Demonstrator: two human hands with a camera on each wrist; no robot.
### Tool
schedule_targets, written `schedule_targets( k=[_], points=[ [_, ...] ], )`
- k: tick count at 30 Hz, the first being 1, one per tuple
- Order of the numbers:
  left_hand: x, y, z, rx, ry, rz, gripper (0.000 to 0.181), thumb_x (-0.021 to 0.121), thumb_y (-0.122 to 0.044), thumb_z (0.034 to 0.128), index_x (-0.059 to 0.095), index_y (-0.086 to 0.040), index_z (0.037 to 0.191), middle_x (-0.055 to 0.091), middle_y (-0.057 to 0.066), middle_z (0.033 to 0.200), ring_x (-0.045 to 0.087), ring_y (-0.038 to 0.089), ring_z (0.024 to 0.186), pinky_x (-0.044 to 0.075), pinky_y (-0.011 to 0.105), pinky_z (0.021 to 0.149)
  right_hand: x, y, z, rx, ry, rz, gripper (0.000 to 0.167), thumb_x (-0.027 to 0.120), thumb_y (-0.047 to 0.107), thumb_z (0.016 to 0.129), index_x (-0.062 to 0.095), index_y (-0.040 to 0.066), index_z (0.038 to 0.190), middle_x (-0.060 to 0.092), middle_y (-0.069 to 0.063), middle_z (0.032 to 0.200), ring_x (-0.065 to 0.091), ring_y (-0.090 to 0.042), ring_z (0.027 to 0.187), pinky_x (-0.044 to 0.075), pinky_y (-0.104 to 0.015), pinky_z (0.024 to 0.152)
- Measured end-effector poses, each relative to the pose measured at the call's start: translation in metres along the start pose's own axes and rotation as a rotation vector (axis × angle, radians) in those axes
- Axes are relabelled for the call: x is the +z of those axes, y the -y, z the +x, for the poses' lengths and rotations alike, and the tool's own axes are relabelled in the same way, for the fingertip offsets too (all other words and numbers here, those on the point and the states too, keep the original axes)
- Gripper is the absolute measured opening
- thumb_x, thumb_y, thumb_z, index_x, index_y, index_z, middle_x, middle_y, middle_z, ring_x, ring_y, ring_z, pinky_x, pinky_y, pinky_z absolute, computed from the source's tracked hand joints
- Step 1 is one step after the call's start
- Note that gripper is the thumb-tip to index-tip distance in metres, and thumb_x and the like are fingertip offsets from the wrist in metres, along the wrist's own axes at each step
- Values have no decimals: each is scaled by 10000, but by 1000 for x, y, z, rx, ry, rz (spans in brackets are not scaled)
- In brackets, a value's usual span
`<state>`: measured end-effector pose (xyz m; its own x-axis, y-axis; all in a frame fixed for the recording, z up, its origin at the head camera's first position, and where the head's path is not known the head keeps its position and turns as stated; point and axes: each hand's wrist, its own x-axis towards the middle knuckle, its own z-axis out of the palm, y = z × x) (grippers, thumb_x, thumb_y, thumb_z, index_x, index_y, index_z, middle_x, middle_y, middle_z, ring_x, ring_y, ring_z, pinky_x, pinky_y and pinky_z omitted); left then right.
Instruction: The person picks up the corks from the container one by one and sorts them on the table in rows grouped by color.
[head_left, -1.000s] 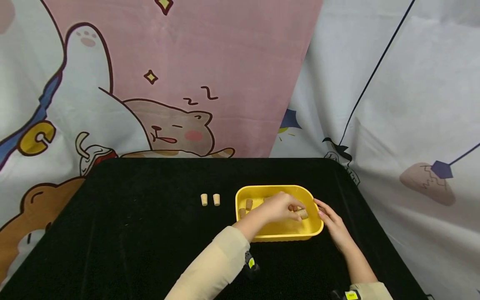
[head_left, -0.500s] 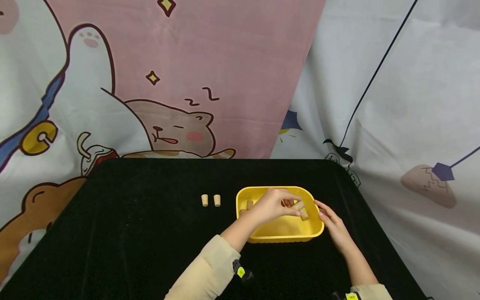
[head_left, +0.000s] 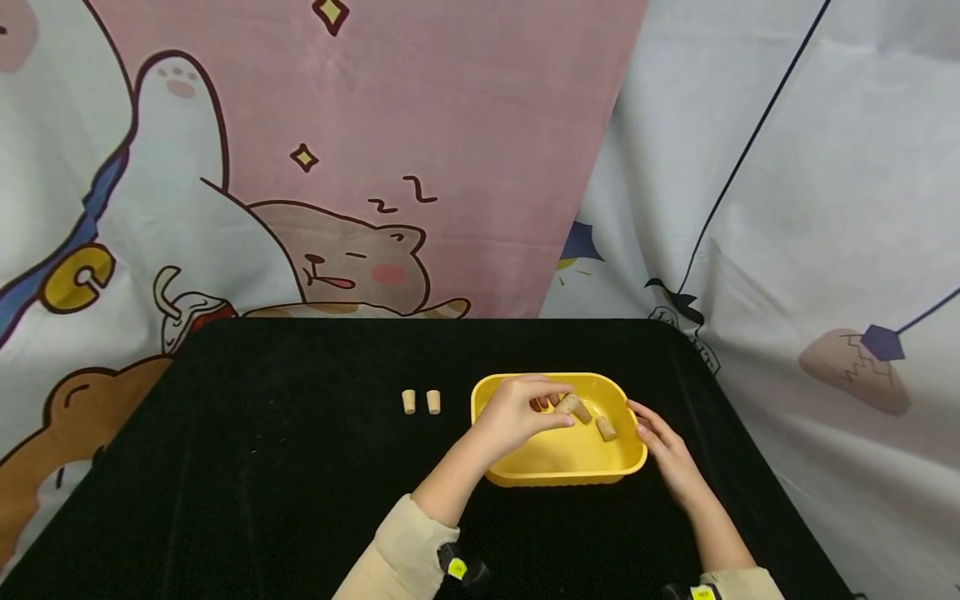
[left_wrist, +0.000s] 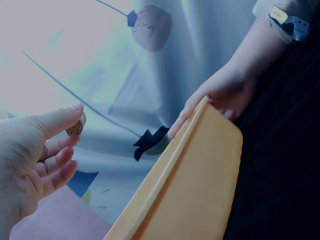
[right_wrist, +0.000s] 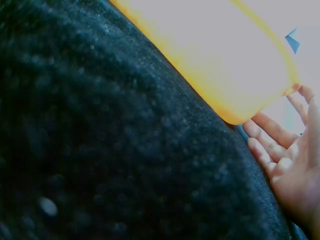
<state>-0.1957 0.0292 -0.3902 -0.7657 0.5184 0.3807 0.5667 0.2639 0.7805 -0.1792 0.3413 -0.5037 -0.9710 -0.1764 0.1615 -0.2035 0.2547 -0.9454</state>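
My left hand is over the yellow plastic basin, pinching a cork stopper between thumb and index finger; the other fingers are loosely bent. In the head view, the pinched cork is just above or beside another cork; whether they touch I cannot tell. A further cork lies on the basin floor near its right end. My right hand rests its fairly straight fingers against the outside of the basin's right end. The left hand hides the basin's left part.
Two corks, a left one and a right one, stand upright on the black cloth, left of the basin. Behind the table hangs a printed curtain.
My left hand has drawn back leftward and lifted slightly inside the basin, carrying the pinched cork from the right-end corks. The right hand stays against the basin.
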Motion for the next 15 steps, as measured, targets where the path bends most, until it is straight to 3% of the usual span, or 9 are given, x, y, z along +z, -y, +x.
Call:
schedule_targets(
  k=[7,15],
  points=[
    [-16,9,-18,19,-101,57,365,769,-260,807,701,-113,1134,634,-65,923,583,100,815,495,193,681,0,-1,0,0,-3,-18,440,345,200,1053,332,59,1470,476,-78,1360,561,-66,1075,478,-259,846],
    [-36,26,-36,4,-242,94,343,793,-222,786,718,-99,1098,608,-62,855,568,140,753,502,234,634,0,-1,-1,22,-2,11,437,340,207,1054,333,78,1471,499,99,1298,568,-85,1070,486,-278,840]
  ],
)
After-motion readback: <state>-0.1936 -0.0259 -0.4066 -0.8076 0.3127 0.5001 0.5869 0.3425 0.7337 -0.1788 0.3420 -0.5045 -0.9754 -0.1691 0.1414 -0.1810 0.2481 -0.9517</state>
